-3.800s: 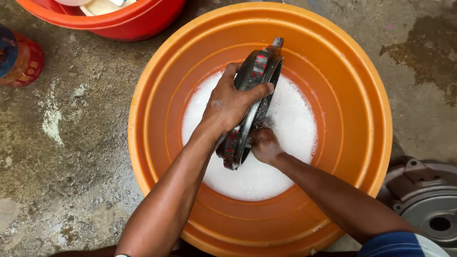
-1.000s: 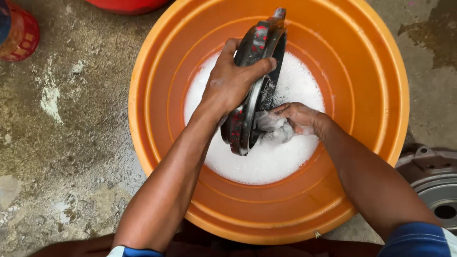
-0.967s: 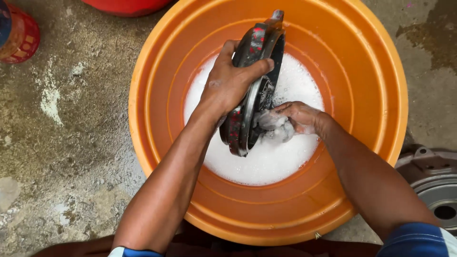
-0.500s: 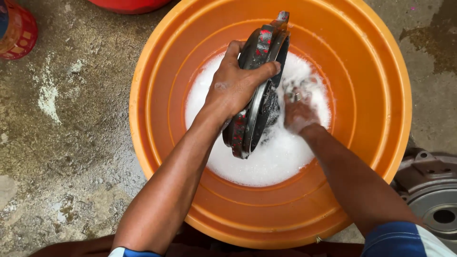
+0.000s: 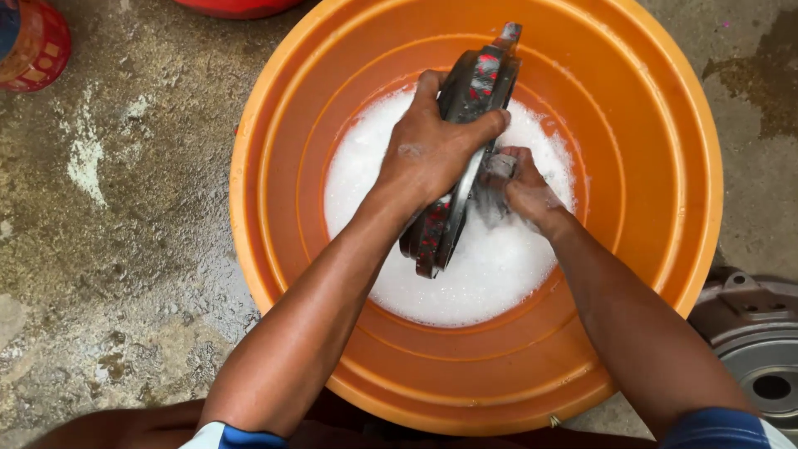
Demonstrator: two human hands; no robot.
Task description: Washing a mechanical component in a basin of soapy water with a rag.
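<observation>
A big orange plastic basin (image 5: 665,125) holds white soapy water (image 5: 499,274). My left hand (image 5: 428,158) grips a dark round pan (image 5: 478,79) with red and grey marks, held on edge over the suds, its rim pointing up. My right hand (image 5: 524,187) presses a small grey scrubbing pad (image 5: 501,165) against the pan's right face. The lower part of the pan dips into the foam.
Wet concrete floor (image 5: 108,249) surrounds the basin. A red container (image 5: 33,46) stands at the top left, the edge of a red basin (image 5: 237,7) at the top. A grey metal pot lid or pan (image 5: 752,341) lies at the lower right.
My right hand has slid along the pan's right face, up and then back toward the middle, rubbing with the pad. My left hand keeps the pan upright in the same place.
</observation>
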